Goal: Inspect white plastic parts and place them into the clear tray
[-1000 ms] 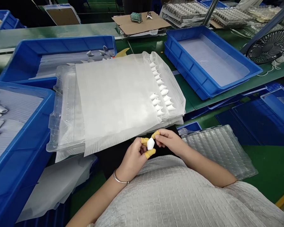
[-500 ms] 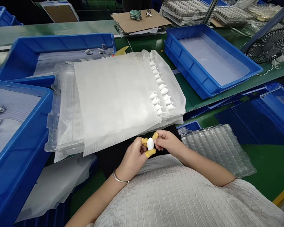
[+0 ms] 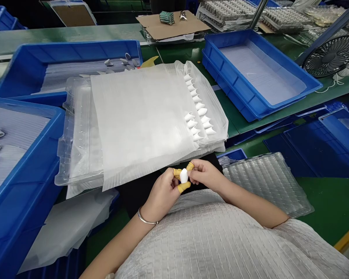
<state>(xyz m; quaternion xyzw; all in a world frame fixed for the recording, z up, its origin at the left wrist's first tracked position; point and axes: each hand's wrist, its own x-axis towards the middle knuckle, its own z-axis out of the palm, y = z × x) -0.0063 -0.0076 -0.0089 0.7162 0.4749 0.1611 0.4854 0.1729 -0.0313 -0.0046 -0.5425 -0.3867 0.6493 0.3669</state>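
Note:
My left hand pinches a small white, smooth, rounded piece between its thumb and fingers, which wear yellow finger cots. On the piece's right side my right hand is closed, with a yellow-cotted fingertip at its upper edge. What lies inside the right hand's curled fingers is hidden. Just beyond my hands, white translucent sheets cover a clear plastic tray. Rows of white, curved, pointed-edged pieces show past the sheets' right edge.
Blue bins stand at left, at back left and at right; the left ones hold loose white pieces. A clear moulded tray lies low at right. A black fan and cardboard are farther back.
My hands and the white piece keep almost the same pose. The whole view has shifted very slightly.

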